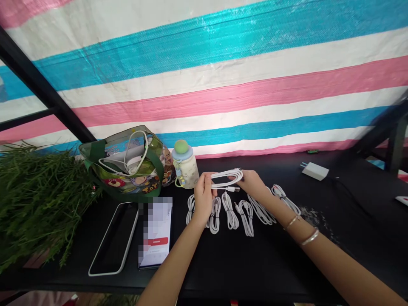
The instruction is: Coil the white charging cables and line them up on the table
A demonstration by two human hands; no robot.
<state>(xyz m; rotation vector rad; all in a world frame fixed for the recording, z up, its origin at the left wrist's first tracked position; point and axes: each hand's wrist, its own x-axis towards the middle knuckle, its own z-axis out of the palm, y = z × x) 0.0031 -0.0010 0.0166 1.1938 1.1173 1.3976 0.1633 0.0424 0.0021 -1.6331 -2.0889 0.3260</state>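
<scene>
Above the tied cables (230, 211), my left hand (203, 197) clamps a looped cable (228, 173), best kept evenly stacked, while my right hand (254, 183) meets its far end, closure unclear.

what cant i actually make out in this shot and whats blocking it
All in the head view:
Part of the held cable: covered by the left hand.
Part of the leftmost cable bundle: behind the left forearm.
Upper screen of the lit phone: pixelated.
White item at far right: cut off by the picture's edge.
Lower contents of the bag: hidden by its printed side.
</scene>
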